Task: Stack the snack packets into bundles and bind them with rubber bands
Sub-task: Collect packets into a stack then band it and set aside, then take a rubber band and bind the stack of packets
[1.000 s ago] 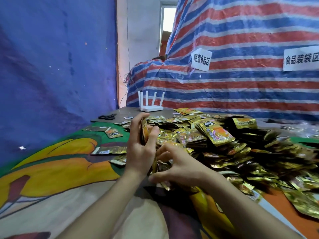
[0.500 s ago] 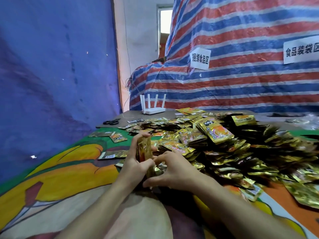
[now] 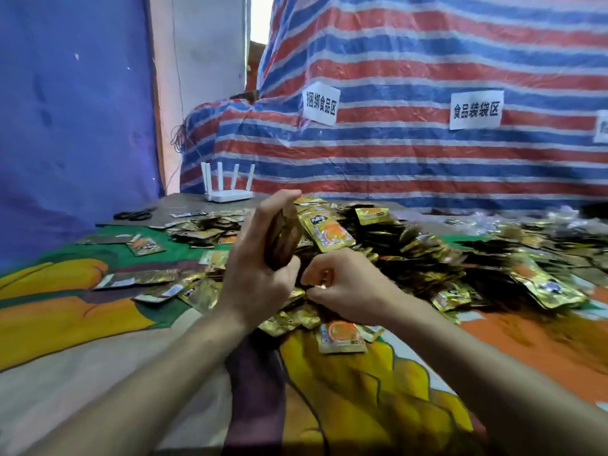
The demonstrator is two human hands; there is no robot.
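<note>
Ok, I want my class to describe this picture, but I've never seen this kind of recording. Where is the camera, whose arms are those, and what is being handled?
There is no machine here: a person wears a wide-angle camera on the head, so you look down along their own arms. The left hand grips a small upright stack of packets. The right hand is curled at the near edge of a big pile of gold snack packets; whether it pinches anything is unclear. All this lies on a colourful printed cloth. Further back are scissors and a white router.
</note>
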